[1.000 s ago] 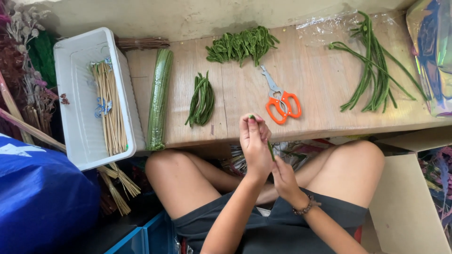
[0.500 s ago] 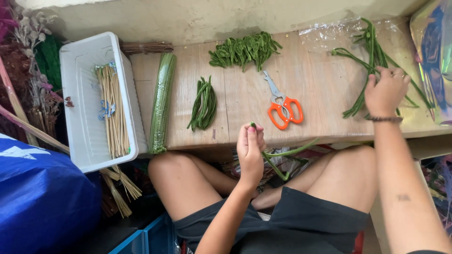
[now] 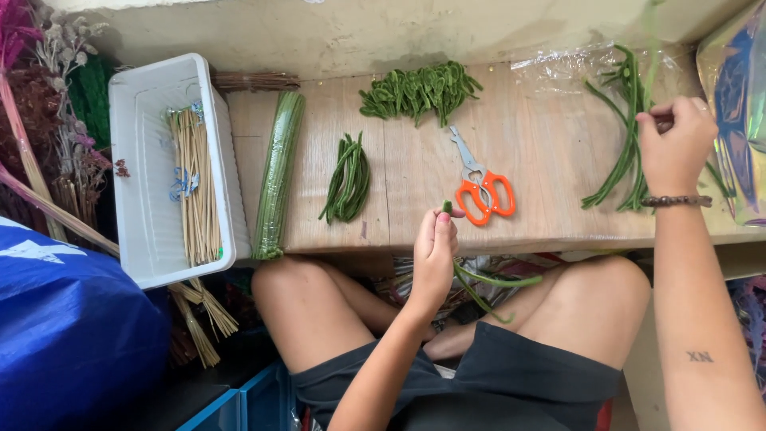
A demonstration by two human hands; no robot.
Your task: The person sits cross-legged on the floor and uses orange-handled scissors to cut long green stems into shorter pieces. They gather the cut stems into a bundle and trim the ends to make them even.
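My left hand (image 3: 435, 255) is raised over my lap and pinches a small folded green stem piece (image 3: 447, 207) near the front edge of the wooden board (image 3: 399, 172), with loose green stems (image 3: 487, 283) trailing below it. My right hand (image 3: 677, 145) is stretched to the far right, its fingers closed on a long green stem (image 3: 648, 56) lifted from the pile of long green stems (image 3: 626, 136). Orange-handled scissors (image 3: 483, 187) lie shut on the board between my hands.
A heap of folded green pieces (image 3: 419, 89) lies at the board's back, a small bundle of green stems (image 3: 349, 177) at mid-left, a wrapped green roll (image 3: 278, 175) beside it. A white tray (image 3: 136, 144) holds tan sticks (image 3: 194, 187). A blue bag (image 3: 64, 319) sits lower left.
My right hand left my lap, reached out to the long stems on the right, then closed on one and lifted it. My left hand stayed over my lap.
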